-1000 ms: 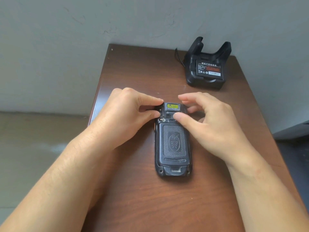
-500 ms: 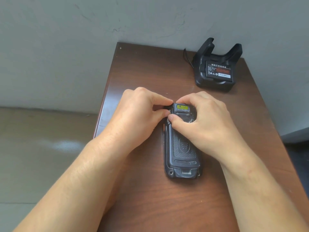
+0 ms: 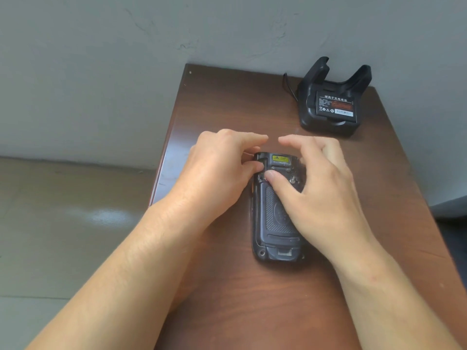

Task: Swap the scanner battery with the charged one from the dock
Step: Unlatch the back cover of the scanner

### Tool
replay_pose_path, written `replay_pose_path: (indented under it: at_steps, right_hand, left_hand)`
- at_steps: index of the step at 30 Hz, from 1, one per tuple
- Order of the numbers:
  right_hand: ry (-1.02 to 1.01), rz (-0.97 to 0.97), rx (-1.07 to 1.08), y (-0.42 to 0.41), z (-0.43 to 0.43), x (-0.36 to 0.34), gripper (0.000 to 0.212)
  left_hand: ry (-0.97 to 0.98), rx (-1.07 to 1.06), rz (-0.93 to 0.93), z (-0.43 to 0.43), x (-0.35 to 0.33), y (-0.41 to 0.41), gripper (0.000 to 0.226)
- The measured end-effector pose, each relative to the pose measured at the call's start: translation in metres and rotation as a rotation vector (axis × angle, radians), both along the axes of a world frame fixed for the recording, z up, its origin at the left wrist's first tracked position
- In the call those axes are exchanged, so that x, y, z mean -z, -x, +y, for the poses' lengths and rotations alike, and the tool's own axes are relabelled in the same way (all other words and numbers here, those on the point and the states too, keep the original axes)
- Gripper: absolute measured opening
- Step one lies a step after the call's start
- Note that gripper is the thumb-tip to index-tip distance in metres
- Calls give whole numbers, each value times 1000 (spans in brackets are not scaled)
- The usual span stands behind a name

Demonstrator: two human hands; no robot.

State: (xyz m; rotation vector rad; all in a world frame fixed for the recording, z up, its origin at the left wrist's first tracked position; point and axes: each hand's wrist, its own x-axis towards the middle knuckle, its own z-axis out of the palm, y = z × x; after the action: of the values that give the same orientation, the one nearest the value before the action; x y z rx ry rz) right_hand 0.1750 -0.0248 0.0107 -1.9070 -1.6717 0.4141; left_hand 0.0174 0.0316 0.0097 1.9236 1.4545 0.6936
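Near the middle of the table (image 3: 227, 107), a little toward its right edge, the scanner (image 3: 274, 218) is lying face down, its textured back upward and its head pointing to the far edge. The left hand (image 3: 222, 170) is pinching the head's left corner: the thumb is pressing on the side, a bent finger is touching the top corner, and the forefinger is hovering above. The right hand (image 3: 321, 195) is clasping the head from the right. Its thumb is pressing on the back just below the yellow label (image 3: 280, 157), while the other fingertips are hidden behind the hand, which is also covering the scanner's right half. At the far right corner the dock (image 3: 326, 125) is standing with the battery (image 3: 336, 106) lying in it. The print on the battery is too small to read. A cable (image 3: 288, 85) is leaving the dock's left side, and its far end cannot be seen.
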Motion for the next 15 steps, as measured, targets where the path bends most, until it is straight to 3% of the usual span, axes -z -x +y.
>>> replay_pose_path:
  at_steps: [5,7,10,15]
  right_hand:
    - [28,-14,-60,-26,-14,-5,14]
    - [39,6,-88,-26,-15,-7,10]
    - [84,4,-117,-21,-13,-12,24]
    - [277,-127,-153,-11,-13,-23,47]
  left_hand:
    - [-27,37,85,-2,-2,-5,20]
    - [-17,15,84,-2,-2,-8,22]
    - [13,-4,74,-3,-3,-11,36]
    - [7,-16,31,-4,-4,-10,32]
